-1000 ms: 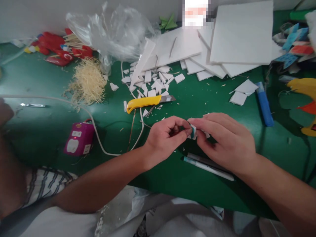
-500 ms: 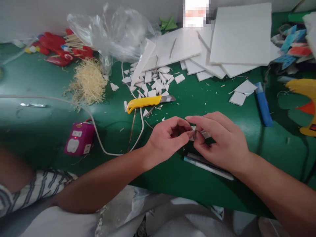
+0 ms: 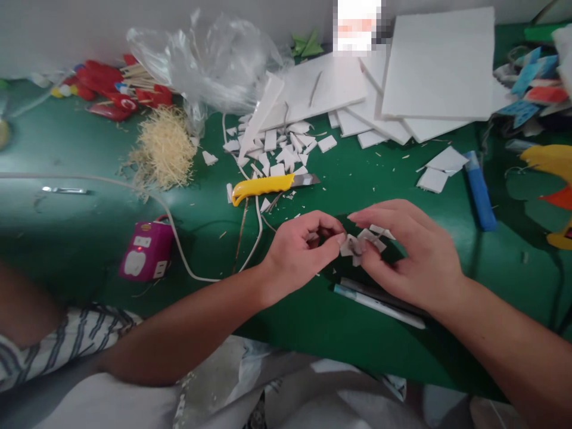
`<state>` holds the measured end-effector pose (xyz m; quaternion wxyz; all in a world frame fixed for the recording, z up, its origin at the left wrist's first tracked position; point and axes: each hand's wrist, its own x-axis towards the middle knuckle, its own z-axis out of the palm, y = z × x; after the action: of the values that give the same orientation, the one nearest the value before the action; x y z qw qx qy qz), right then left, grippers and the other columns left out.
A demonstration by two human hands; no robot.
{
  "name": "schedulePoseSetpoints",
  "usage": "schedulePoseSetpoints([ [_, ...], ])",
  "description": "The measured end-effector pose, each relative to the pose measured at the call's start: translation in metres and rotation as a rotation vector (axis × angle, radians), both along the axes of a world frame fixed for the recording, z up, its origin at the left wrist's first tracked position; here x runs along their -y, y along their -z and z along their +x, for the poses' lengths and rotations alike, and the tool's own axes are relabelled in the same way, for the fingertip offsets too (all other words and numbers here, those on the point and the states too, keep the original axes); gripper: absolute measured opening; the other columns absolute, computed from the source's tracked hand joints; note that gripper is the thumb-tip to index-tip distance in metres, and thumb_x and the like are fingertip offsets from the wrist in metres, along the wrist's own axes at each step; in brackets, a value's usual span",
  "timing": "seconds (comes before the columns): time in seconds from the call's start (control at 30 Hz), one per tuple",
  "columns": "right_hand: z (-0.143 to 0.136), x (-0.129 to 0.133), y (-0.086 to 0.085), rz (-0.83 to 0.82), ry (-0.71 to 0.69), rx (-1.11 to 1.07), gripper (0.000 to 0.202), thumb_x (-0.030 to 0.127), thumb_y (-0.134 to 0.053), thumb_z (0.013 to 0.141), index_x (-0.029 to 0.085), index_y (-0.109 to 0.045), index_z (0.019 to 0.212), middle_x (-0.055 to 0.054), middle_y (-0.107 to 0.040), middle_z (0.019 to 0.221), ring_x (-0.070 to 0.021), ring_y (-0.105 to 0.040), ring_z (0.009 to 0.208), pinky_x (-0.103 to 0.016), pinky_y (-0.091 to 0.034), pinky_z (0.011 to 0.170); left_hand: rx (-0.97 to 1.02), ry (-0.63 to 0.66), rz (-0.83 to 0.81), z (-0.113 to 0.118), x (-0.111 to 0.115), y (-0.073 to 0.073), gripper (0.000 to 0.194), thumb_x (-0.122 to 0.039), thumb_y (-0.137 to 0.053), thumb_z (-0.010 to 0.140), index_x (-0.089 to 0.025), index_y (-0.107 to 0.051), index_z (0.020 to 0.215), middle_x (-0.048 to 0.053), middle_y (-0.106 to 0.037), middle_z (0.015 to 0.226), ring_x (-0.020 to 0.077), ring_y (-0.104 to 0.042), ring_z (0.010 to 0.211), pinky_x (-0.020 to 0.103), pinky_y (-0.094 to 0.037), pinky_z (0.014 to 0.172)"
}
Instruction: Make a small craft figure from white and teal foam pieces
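Observation:
My left hand point(image 3: 306, 250) has its thumb and forefinger pinched at the edge of a small white foam piece point(image 3: 347, 246). Several other small white bits lie right beside it, some with a greyish mark. My right hand point(image 3: 413, 250) arches over these bits, thumb and forefinger apart, the thumb tip against or just in front of them; contact is hard to tell. Below the hands lies a white pen point(image 3: 379, 307) with a teal end, a dark stick alongside it. A yellow-handled utility knife point(image 3: 263, 189) rests to the upper left, blade out.
White foam scraps point(image 3: 286, 152) are heaped behind the knife, near stacked foam boards point(image 3: 438, 65). A clear plastic bag point(image 3: 218, 65), straw-like shreds point(image 3: 165, 149) and a purple power adapter point(image 3: 147, 250) with a white cable are on the left. A blue cutter point(image 3: 480, 193) lies right.
My right hand has moved slightly right, its thumb and forefinger spreading apart. More of the small white pieces shows between the hands. My left hand stays in nearly the same pinch.

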<state>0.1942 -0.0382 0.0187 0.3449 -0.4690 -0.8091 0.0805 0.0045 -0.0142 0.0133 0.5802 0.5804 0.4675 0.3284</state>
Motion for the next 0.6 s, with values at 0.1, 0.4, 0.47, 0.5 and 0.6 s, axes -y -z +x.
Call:
schedulePoseSetpoints([
  [0.1, 0.0017, -0.0002, -0.0013, 0.03, -0.007, 0.028, 0.019, 0.015, -0.063, 0.085, 0.024, -0.063, 0.102, -0.006, -0.076, 0.096, -0.021, -0.073, 0.087, -0.036, -0.058, 0.072, 0.0, 0.005, 0.012, -0.0006, 0.0003, 0.0013, 0.006, -0.024, -0.068, 0.08, -0.018, -0.066, 0.079, -0.001, -0.067, 0.069, 0.0084, -0.061, 0.06, 0.016, -0.05, 0.055],
  [0.4, 0.0083, 0.0002, -0.0066, 0.11, -0.058, 0.134, 0.008, 0.019, -0.063, 0.089, 0.024, -0.058, 0.089, -0.004, -0.074, 0.084, -0.0185, -0.069, 0.075, -0.034, -0.052, 0.064, -0.025, 0.002, 0.015, -0.0001, -0.0013, 0.001, 0.005, -0.022, -0.066, 0.08, -0.018, -0.067, 0.078, -0.002, -0.067, 0.07, 0.0073, -0.059, 0.06, 0.015, -0.048, 0.056],
  [0.47, 0.0082, -0.0001, -0.0057, 0.121, -0.086, 0.193, 0.009, 0.024, -0.064, 0.091, 0.024, -0.059, 0.084, -0.004, -0.074, 0.081, -0.0179, -0.067, 0.072, -0.034, -0.05, 0.062, -0.034, -0.005, 0.01, -0.0001, -0.0015, 0.0016, 0.005, -0.023, -0.066, 0.08, -0.018, -0.067, 0.078, -0.002, -0.068, 0.071, 0.008, -0.06, 0.062, 0.016, -0.049, 0.057],
  [0.5, 0.0078, -0.0002, -0.005, 0.126, -0.096, 0.228, 0.011, 0.026, -0.065, 0.091, 0.024, -0.06, 0.081, -0.003, -0.074, 0.08, -0.0178, -0.066, 0.07, -0.034, -0.049, 0.061, -0.039, -0.006, 0.011, -0.0001, -0.0015, 0.002, 0.005, -0.023, -0.066, 0.08, -0.018, -0.067, 0.078, -0.001, -0.068, 0.071, 0.0081, -0.06, 0.062, 0.016, -0.05, 0.057],
  [0.6, 0.0054, 0.0, -0.0028, 0.147, -0.115, 0.309, 0.014, 0.028, -0.065, 0.092, 0.021, -0.064, 0.08, -0.004, -0.074, 0.081, -0.0175, -0.064, 0.068, -0.034, -0.046, 0.061, -0.042, 0.003, 0.028, -0.0004, -0.0014, 0.003, 0.004, -0.022, -0.066, 0.08, -0.019, -0.067, 0.078, -0.002, -0.068, 0.071, 0.0077, -0.06, 0.061, 0.016, -0.05, 0.056],
])
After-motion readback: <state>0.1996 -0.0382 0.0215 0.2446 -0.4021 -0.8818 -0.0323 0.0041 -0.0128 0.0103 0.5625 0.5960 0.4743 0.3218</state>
